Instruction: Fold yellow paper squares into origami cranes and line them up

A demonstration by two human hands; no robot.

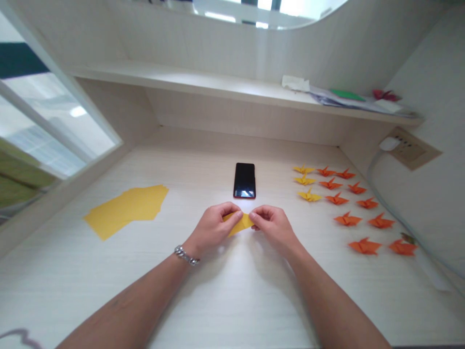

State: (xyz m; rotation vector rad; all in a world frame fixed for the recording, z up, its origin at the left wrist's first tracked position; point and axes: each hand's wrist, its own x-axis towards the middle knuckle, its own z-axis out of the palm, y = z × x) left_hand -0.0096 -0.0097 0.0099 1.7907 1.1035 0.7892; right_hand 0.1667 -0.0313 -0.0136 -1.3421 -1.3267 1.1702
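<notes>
A small folded piece of yellow paper (241,223) is pinched between both hands over the middle of the pale wooden desk (225,300). My left hand (212,226), with a metal bracelet at the wrist, grips the paper's left end with closed fingers. My right hand (272,224) pinches its right end. Just beyond the hands lies a black phone (244,180) with a dark screen.
A stack of flat yellow paper sheets (127,208) lies to the left. Several folded paper cranes, orange (364,245) and yellow (309,195), sit in rows at the right. A shelf (225,87) above holds papers. A wall socket (407,148) with a plugged white cable is at the right.
</notes>
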